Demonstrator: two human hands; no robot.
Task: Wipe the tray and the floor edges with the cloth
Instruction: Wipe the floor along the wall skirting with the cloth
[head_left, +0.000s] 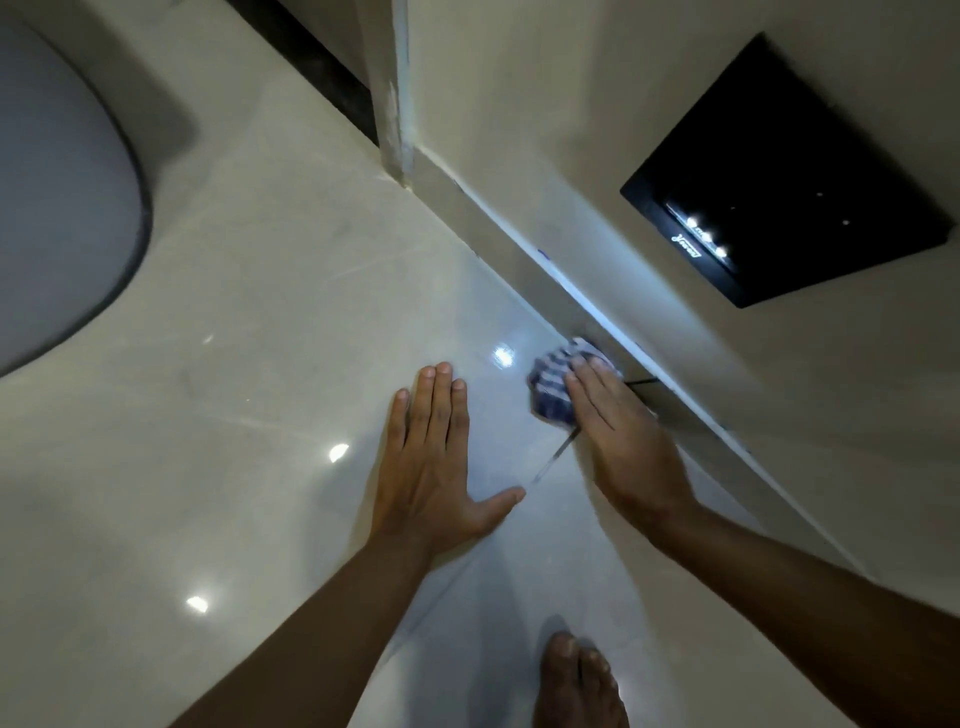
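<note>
A bunched blue-and-white striped cloth (551, 387) lies on the glossy pale floor tile (291, 322), pushed up against the skirting (524, 244) where floor meets wall. My right hand (621, 436) lies flat over the cloth, fingers together, pressing it to the floor edge. Left of it, my left hand (434, 457) rests flat on the tile with the fingers extended and the thumb spread, holding nothing. No tray is in view.
A grey rounded fixture (57, 208) fills the far left. A black glass panel (789, 176) with small lights is set in the wall at the right. A wall corner (397, 104) with a dark gap stands ahead. My bare foot (579, 680) is at the bottom.
</note>
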